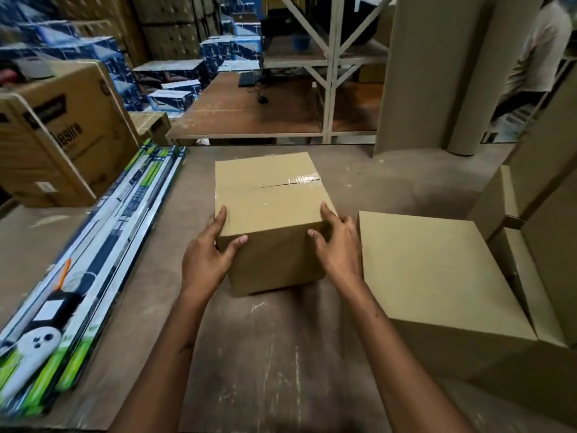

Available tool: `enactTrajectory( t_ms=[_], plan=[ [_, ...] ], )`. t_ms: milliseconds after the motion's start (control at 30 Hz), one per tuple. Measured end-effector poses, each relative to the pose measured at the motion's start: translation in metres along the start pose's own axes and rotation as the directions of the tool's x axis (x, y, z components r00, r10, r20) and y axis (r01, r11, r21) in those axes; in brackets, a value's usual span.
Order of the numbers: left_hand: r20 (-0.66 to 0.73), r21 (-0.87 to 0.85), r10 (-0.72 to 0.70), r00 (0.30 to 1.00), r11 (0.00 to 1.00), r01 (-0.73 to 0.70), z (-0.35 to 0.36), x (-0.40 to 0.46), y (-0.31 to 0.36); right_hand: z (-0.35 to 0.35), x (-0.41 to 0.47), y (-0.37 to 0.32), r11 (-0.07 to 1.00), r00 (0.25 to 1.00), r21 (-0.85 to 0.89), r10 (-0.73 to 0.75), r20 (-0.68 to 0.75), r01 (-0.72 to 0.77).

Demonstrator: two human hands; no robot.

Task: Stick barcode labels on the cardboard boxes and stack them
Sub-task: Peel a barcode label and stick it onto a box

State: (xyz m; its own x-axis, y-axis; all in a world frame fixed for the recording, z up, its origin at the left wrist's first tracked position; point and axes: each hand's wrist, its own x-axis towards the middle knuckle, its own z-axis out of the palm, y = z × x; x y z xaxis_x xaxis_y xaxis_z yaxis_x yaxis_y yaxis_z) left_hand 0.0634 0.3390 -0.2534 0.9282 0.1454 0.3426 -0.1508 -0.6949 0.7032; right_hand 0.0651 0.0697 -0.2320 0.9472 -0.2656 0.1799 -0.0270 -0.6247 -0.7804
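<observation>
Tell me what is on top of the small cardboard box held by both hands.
On top of the small cardboard box only clear tape along the flap seam shows. No barcode label shows there. Fingertips of the left hand and right hand cover the near corners.

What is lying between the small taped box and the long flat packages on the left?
Head view: only bare table lies between the taped box and the long packages; the left hand grips the box's near-left corner.
</observation>
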Motion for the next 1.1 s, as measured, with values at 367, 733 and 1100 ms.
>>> enactTrajectory(
  t_ms=[367,733,1100],
  plan=[
    [0.097,-0.014,-0.004,0.995,1.000,0.006,-0.018,-0.091,-0.037,0.012,-0.107,0.017,0.995,0.997,-0.088,0.040,-0.060,-0.045],
    [0.026,-0.094,-0.021,0.999,0.995,0.023,-0.025,-0.171,-0.023,-0.019,-0.174,0.042,0.998,0.999,-0.047,-0.032,-0.034,0.031],
    [-0.078,-0.189,-0.114,0.990,0.977,0.097,-0.047,-0.239,-0.003,-0.036,-0.222,0.061,0.975,0.975,0.050,-0.219,0.037,0.217]
  ],
)
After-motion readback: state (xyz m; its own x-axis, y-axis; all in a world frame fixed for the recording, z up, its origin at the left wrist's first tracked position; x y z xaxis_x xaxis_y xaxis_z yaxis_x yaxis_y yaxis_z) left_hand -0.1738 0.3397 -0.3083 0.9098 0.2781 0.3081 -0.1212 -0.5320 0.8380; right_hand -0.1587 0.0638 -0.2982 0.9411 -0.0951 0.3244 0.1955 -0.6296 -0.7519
